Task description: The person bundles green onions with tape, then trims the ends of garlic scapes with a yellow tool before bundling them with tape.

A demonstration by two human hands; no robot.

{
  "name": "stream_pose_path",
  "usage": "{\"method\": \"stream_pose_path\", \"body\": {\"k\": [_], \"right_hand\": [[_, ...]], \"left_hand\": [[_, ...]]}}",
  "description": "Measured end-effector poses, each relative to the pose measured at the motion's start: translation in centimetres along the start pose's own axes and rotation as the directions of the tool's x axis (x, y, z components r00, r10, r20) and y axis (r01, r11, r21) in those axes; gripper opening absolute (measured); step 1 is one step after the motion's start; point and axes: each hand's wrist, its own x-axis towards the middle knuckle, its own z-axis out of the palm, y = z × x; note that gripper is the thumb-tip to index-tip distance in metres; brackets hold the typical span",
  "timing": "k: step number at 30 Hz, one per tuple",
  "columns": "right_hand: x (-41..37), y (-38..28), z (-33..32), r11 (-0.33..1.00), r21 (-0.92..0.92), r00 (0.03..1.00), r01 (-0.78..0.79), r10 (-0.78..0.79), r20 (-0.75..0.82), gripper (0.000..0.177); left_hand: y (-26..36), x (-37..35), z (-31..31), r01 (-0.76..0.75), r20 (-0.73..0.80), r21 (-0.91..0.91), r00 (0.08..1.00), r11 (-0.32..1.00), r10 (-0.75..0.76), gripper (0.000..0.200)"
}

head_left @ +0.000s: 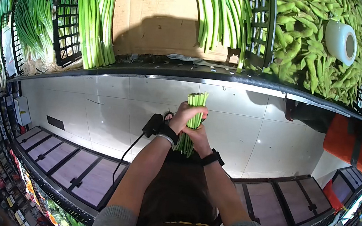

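A bundle of long green stalks [198, 99] is held upright in front of my body, its cut ends up and its lower part hanging below my hands. My left hand [183, 116] wraps round the bundle near the top, thumb across the front. Just below it, my right hand [197, 135] grips the same bundle from the right side. A black device with a cable is strapped at my left wrist, and a black band is on my right wrist.
Ahead is a shelf edge [158, 74] with cardboard [158, 5], more green stalks [93, 19], black crates [68, 11], pods [299, 51] and a roll of clear film [341, 42]. Cabinets [68, 167] stand behind me. An orange-red object [346, 141] is at the right.
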Motion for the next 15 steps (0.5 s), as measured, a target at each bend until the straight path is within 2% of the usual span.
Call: {"method": "stream_pose_path", "body": {"k": [1,3,4,7,8,9,11,12,13,15], "right_hand": [[0.4,-0.4,-0.5,0.998,-0.060,1.000,0.011,-0.010,0.030,0.025],[2.1,-3.5,0.4,0.990,-0.143,0.999,0.000,-0.006,-0.042,0.018],[2.8,-4.0,0.6,0.995,-0.082,0.998,-0.063,0.063,-0.001,0.015],[1.3,-2.0,0.2,0.998,-0.061,0.998,0.009,-0.005,0.058,0.019],[0.9,-0.9,-0.1,1.000,0.029,0.997,0.009,-0.011,0.075,0.020],[0.3,0.1,-0.5,0.999,0.034,0.998,-0.002,-0.001,0.068,0.020],[0.2,0.2,-0.6,0.985,-0.167,0.998,-0.048,0.039,-0.059,0.023],[0.5,-0.2,-0.2,0.989,-0.147,0.998,-0.008,-0.002,-0.067,0.022],[1.1,-0.7,-0.1,0.989,-0.147,0.998,-0.007,-0.002,-0.065,0.022],[2.2,-4.3,1.3,0.949,-0.291,0.976,0.118,-0.164,-0.140,0.020]], "left_hand": [[0.4,0.6,-0.2,-0.010,-0.009,-0.066,1.000,0.998,0.009,0.024],[4.3,0.2,0.1,-0.087,0.006,-0.111,0.996,0.990,0.088,0.025],[5.1,-0.1,0.8,-0.129,-0.001,-0.172,0.991,0.977,0.131,0.024],[3.3,0.6,-0.1,-0.115,-0.013,-0.157,0.993,0.981,0.115,0.023],[2.8,0.0,-0.1,-0.147,0.022,-0.185,0.988,0.972,0.154,0.022],[1.8,-0.6,0.0,-0.134,0.022,-0.185,0.990,0.974,0.140,0.022],[1.4,-0.9,0.6,-0.154,-0.062,-0.159,0.987,0.975,0.145,0.022],[1.4,-0.7,1.2,-0.205,-0.136,-0.186,0.974,0.961,0.181,0.019],[1.9,0.0,1.1,-0.207,-0.137,-0.185,0.974,0.961,0.183,0.019],[4.4,1.0,1.8,-0.276,-0.325,-0.033,0.912,0.961,0.251,0.014]]}}
